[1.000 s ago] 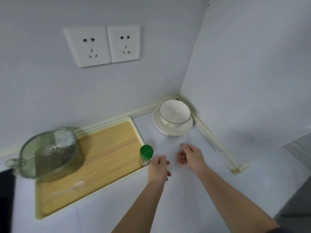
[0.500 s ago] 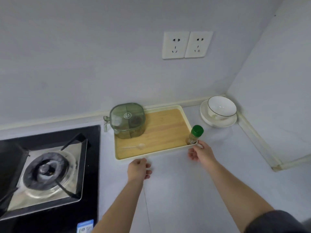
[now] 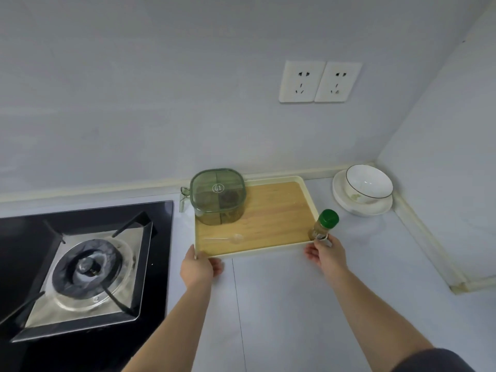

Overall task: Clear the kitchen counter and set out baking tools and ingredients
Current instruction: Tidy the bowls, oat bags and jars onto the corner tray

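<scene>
Gripping the tray (image 3: 255, 254) looks like the step in hand: left hand (image 3: 197, 269) curls round its near-left corner, right hand (image 3: 326, 255) round the near-right, thumb beside the green-capped bottle (image 3: 323, 225). Tray sits mid-frame on the counter (image 3: 295, 304). Next, I judge, a level lift, lest bottle or lidded container (image 3: 218, 196) topple.

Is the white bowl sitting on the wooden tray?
No, the white bowl rests on a white plate to the right of the tray, apart from it.
</scene>
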Available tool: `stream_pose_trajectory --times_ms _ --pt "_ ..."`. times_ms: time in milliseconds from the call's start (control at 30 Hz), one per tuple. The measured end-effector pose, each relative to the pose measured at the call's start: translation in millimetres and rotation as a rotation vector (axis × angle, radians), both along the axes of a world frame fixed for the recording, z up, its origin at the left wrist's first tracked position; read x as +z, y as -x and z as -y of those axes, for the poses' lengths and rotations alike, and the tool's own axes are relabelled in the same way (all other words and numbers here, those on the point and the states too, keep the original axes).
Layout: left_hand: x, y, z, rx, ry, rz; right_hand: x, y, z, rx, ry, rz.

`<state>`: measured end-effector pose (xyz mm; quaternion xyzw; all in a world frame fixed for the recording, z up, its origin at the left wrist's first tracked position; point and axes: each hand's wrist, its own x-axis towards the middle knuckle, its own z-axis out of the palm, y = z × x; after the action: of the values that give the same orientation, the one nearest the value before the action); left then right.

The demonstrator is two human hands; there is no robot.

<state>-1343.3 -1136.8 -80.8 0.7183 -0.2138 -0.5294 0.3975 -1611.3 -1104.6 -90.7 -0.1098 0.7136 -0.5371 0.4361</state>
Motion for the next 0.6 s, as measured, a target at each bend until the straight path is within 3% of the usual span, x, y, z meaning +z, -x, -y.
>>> stream_pose_trajectory --times_ms 167,600 --pt "6.3 13.2 -3.9 -0.018 0.049 0.141 -1.0 9.9 -0.6 0.012 0.017 0.0" --pt "13.9 76.5 -10.1 -0.104 0.035 0.198 1.5 68.7 -7.8 -0.031 0.033 0.001"
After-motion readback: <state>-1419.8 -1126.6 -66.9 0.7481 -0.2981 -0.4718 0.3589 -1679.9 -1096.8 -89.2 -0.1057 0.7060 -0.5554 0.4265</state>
